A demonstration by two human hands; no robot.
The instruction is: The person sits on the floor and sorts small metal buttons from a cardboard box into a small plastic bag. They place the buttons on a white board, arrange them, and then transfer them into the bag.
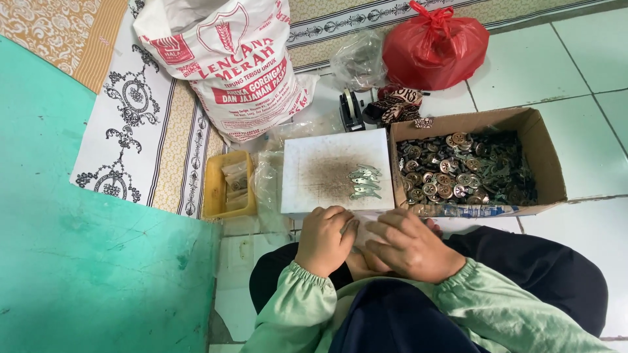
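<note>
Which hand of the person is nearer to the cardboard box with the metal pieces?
Right. The right hand lies just below the front left corner of the cardboard box, almost beside it. The left hand is further left, below the white board.

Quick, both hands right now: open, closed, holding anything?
Left hand: curled closed, fingers meeting the right hand; contents hidden.
Right hand: curled closed against the left; contents cannot be told.

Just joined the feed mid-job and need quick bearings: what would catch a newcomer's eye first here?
A cardboard box packed with small metal pieces sits at centre right on the tiled floor, with a knotted red plastic bag behind it. A big printed white sack stands top left. Near the bottom, the left hand and right hand meet before a stained white board.
</note>
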